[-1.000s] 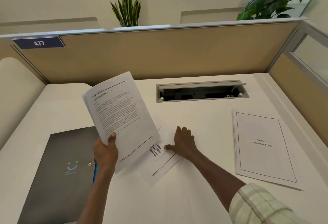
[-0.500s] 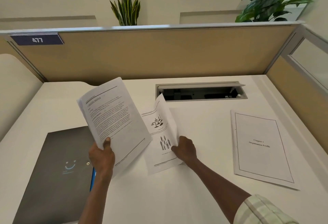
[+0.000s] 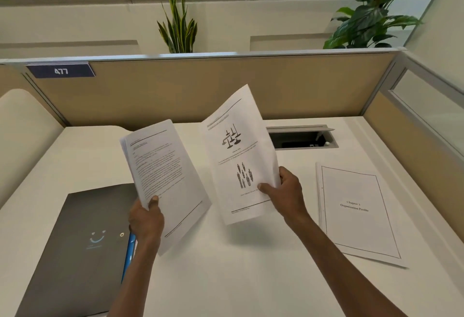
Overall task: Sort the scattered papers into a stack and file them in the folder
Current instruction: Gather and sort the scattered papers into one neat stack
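Your left hand [image 3: 145,219] is gripping a text stack [image 3: 165,178]; your right hand [image 3: 286,191] is pinching a picture sheet [image 3: 238,156]. Another page [image 3: 356,211] is lying right, the folder [image 3: 80,246] near left. Merging carelessly could crease the limp sheet.

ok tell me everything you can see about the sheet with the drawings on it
The sheet with the drawings is a white printed page held off the desk, tilted, its top corner leaning away toward the partition. It carries a ruled header line, two groups of small dark pictures with lines of text too small to read, and a footer rule. The right hand pinches its lower right edge, thumb on the front. It bends slightly and hangs beside, not touching, the text pages in the left hand.
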`<state>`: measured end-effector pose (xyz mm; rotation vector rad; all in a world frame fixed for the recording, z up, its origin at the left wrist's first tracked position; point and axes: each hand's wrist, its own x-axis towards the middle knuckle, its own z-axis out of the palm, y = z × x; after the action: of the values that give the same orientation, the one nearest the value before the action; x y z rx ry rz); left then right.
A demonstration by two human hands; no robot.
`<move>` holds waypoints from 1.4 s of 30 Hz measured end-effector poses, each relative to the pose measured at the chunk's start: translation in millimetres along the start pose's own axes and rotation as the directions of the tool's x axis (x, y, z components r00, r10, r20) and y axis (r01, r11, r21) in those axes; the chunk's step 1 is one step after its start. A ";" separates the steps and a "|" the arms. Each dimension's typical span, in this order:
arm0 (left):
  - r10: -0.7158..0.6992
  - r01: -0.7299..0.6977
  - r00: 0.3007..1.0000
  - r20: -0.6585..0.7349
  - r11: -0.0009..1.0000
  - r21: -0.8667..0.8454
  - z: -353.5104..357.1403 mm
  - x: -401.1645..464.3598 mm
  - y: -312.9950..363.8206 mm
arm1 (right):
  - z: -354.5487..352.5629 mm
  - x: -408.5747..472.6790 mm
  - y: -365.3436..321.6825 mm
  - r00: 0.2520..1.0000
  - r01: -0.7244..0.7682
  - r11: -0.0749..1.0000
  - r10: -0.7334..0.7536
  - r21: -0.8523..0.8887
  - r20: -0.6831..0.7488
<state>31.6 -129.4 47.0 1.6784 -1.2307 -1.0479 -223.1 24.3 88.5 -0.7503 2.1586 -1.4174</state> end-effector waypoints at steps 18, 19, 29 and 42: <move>-0.207 0.347 0.678 0.705 0.936 -0.059 18.5 -84.0 10.8 | -40.6 -34.0 12.2 0.959 -0.085 0.858 0.209 -0.507 0.192; -0.204 0.355 0.655 0.727 0.933 -0.058 20.0 -87.4 10.9 | -45.6 -29.7 9.9 0.948 -0.134 0.921 0.226 -0.366 0.224; 0.036 0.225 0.730 0.682 0.930 -0.290 47.4 -110.3 33.3 | -47.7 -20.0 18.8 0.989 -0.061 0.995 0.049 0.080 0.139; 0.218 -0.077 0.823 0.524 0.957 -0.278 64.1 -133.8 2.0 | -42.3 -30.0 67.9 0.987 0.012 0.978 -0.045 0.207 0.154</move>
<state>-53.7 -8.0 48.5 1.0929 -1.4861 -1.5820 -240.4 94.8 43.5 -0.7898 1.8563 -1.5134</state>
